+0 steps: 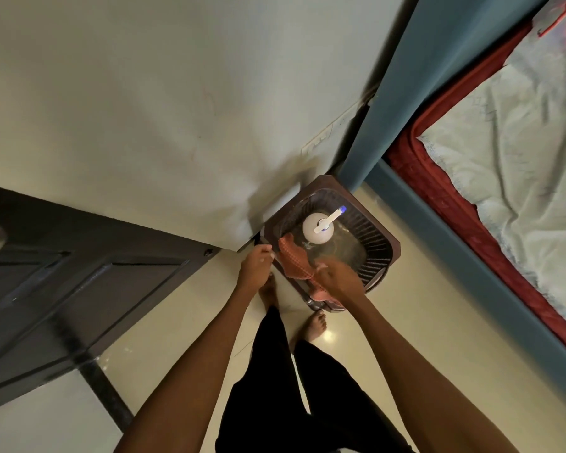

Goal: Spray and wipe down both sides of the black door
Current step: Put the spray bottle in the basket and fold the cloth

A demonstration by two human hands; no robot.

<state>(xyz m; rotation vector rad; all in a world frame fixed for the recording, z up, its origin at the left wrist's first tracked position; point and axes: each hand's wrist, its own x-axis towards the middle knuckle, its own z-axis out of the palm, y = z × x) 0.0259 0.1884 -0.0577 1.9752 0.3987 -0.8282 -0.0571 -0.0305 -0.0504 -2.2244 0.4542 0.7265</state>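
**Both hands at the stool, cloth in right hand, door off to the left**

Black door point(79, 289): dark, matte, raised rectangular panels with moulded edges. A metallic handle or lock piece shows at its far left edge, blurred. It fills the left side of the view, well apart from the hands, with its bottom edge meeting the floor point(183, 322). Its long axis runs from the left edge toward frame centre, ending just beside the wall point(144, 109) corner near the left hand.

Spray bottle point(317, 228): white round body seen from above, white trigger head with a blue nozzle tip. It stands upright on the dark brown plastic stool point(373, 256), nozzle pointing up-right toward the teal curtain point(422, 76). The stool has a slotted seat and sits in the corner against the wall.

Cloth point(294, 259): orange-red with a fine check, crumpled, draped over the stool's near-left edge, long axis running from beside the bottle down toward the right hand.

Left hand point(255, 263): at the stool's left corner, fingers curled; cannot tell whether they grip the rim or only rest there.

Right hand point(337, 279): fingers curled around the lower end of the cloth, gripping it. Slight motion blur.

Also visible: bare feet on a glossy cream floor, black trousers, a bed point(520, 158) with a pale sheet and red mattress edge at right.
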